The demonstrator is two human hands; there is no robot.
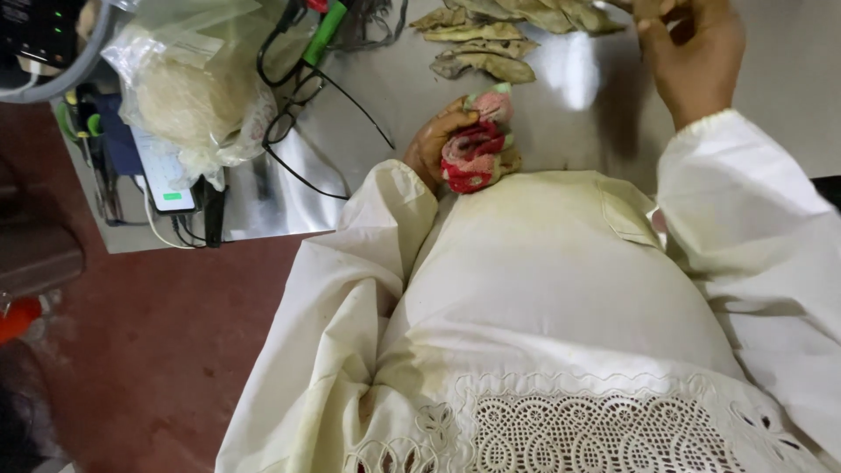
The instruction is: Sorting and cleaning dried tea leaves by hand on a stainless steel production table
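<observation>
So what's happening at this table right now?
A person in a cream garment sits at a shiny grey table. Their left hand clutches a bunched red patterned cloth close to the body. Their right hand is raised near a pile of dried tan leaves. Off to the left lie a plastic bag, eyeglasses and a phone.

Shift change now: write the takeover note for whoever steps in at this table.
Left hand: closed around a bunched red-patterned cloth, held at the table edge against the body.
Right hand: raised over the table; fingers curled, contents unclear.
Dried leaves lie spread at the far side, between the hands.
Plastic bag, eyeglasses and a phone sit to the left.
Done and left: cannot be judged from this view.
</observation>
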